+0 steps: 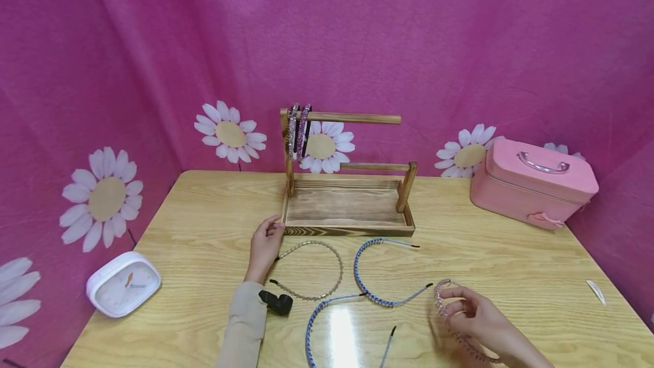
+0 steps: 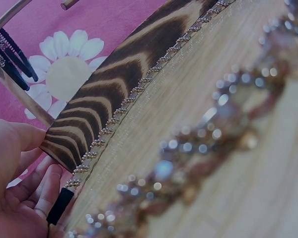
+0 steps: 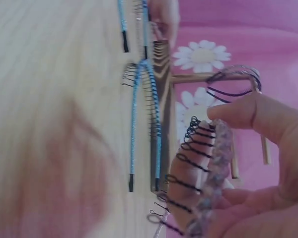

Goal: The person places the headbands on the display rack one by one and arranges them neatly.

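Observation:
My left hand [image 1: 267, 243] grips the front left corner of a wooden headband stand [image 1: 352, 231], thumb and fingers at the corner. Between the thumb and fingers of my right hand [image 1: 477, 311] is a pink beaded headband [image 1: 438, 294]; black wire loops line its inner edge in the right wrist view. A silvery headband [image 1: 292, 132] and a purple one hang at the left end of the stand's upper rod. Before the stand lie a gold beaded headband [image 1: 341, 268], a blue headband [image 1: 357, 271] and a nearer blue headband [image 1: 309, 334], partly cut off by the frame.
A pink case [image 1: 531, 180] with a silver handle stands at the back right. On the left edge of the table sits a white clock [image 1: 124, 284]. A small white object [image 1: 595, 292] lies near the right edge. Pink flowered cloth [image 1: 347, 33] surrounds the table.

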A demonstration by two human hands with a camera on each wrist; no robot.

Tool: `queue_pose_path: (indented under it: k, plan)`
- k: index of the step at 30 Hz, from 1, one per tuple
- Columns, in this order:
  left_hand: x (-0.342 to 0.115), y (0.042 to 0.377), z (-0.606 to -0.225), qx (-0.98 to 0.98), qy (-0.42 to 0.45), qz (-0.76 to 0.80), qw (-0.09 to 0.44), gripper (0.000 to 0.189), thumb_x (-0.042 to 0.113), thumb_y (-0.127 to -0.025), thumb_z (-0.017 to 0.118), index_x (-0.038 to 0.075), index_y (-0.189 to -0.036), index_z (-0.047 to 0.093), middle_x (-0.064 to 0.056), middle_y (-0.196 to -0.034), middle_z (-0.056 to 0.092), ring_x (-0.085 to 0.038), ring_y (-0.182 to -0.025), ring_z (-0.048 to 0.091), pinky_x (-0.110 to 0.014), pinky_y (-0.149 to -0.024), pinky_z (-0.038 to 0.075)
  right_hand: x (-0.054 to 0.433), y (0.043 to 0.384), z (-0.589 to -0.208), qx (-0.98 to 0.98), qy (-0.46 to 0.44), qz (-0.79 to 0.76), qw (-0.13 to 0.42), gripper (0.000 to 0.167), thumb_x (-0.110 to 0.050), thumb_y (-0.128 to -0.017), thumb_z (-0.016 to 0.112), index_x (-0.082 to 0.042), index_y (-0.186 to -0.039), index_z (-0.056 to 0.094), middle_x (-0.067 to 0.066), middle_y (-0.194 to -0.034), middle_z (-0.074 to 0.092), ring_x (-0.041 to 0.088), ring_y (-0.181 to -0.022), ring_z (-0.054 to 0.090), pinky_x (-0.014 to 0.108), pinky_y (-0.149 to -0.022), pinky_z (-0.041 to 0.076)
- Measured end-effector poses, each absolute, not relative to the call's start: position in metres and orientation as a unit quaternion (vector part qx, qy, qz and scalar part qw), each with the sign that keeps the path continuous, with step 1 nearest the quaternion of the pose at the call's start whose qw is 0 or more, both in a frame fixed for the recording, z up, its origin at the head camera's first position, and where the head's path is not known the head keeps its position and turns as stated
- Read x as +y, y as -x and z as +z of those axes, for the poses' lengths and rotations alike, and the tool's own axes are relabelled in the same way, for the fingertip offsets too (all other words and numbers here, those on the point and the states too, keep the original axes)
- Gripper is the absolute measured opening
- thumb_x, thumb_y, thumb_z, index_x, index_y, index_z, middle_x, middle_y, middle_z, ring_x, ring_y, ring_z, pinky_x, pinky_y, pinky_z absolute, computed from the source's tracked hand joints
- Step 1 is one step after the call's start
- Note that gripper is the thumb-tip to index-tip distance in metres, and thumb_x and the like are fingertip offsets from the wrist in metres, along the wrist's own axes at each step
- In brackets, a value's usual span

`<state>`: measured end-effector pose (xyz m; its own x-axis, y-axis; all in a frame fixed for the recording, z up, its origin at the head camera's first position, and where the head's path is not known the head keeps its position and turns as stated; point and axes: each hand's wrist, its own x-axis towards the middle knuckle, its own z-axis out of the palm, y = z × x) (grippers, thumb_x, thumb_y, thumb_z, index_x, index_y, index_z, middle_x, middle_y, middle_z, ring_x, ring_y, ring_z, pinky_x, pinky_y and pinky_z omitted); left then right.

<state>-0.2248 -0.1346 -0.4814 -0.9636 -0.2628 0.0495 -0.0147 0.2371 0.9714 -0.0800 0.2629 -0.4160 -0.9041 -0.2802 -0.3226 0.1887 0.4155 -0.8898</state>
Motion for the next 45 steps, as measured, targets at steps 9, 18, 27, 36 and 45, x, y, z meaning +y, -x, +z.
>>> queue_pose_path:
  k: [9, 18, 27, 36, 45]
  plan:
    - [-0.136, 0.224, -0.480, -0.783, -0.092, -0.606, 0.107, 0.031, 0.009, -0.096, 0.057, -0.001, -0.125, 0.063, -0.022, -0.109, 0.066, -0.002, -0.081, 0.052, -0.018, -0.079, 0.044, 0.281, 0.101, -0.409, 0.737, 0.060, -0.651, 0.172, 0.041, 0.001, -0.095, 0.049, -0.031, -0.118, 0.060, -0.011, -0.096, 0.065, -0.002, -0.084, 0.059, 0.016, -0.066, 0.048]
    - [-0.137, 0.224, -0.482, -0.785, -0.092, -0.604, 0.103, 0.031, 0.011, -0.097, 0.057, 0.001, -0.125, 0.063, -0.021, -0.111, 0.066, -0.004, -0.084, 0.053, -0.026, -0.084, 0.046, 0.283, 0.132, -0.397, 0.713, -0.001, -0.693, 0.108, 0.036, -0.005, -0.099, 0.051, -0.037, -0.108, 0.064, -0.013, -0.095, 0.064, 0.001, -0.089, 0.059, 0.020, -0.076, 0.052]
    - [-0.134, 0.226, -0.481, -0.784, -0.091, -0.605, 0.102, 0.031, 0.012, -0.097, 0.057, 0.002, -0.125, 0.063, -0.019, -0.110, 0.066, -0.013, -0.089, 0.058, -0.028, -0.083, 0.047, 0.290, 0.168, -0.381, 0.705, -0.034, -0.705, 0.075, 0.029, -0.012, -0.100, 0.053, -0.038, -0.100, 0.065, -0.016, -0.093, 0.064, -0.001, -0.087, 0.059, 0.017, -0.075, 0.052]
    - [-0.134, 0.225, -0.483, -0.783, -0.089, -0.607, 0.101, 0.031, 0.011, -0.097, 0.057, 0.001, -0.125, 0.063, -0.019, -0.108, 0.066, -0.011, -0.087, 0.057, -0.024, -0.081, 0.046, 0.291, 0.205, -0.359, 0.657, -0.047, -0.751, 0.052, 0.026, -0.010, -0.097, 0.056, -0.032, -0.092, 0.068, -0.013, -0.083, 0.066, 0.000, -0.074, 0.062, 0.017, -0.068, 0.053]
    - [-0.135, 0.226, -0.485, -0.781, -0.087, -0.609, 0.108, 0.030, 0.009, -0.096, 0.057, 0.000, -0.123, 0.064, -0.020, -0.107, 0.066, -0.004, -0.082, 0.054, -0.023, -0.079, 0.046, 0.283, 0.247, -0.329, 0.572, -0.029, -0.818, 0.056, 0.034, 0.000, -0.097, 0.049, -0.018, -0.083, 0.075, -0.005, -0.077, 0.067, 0.005, -0.067, 0.062, 0.020, -0.063, 0.054]
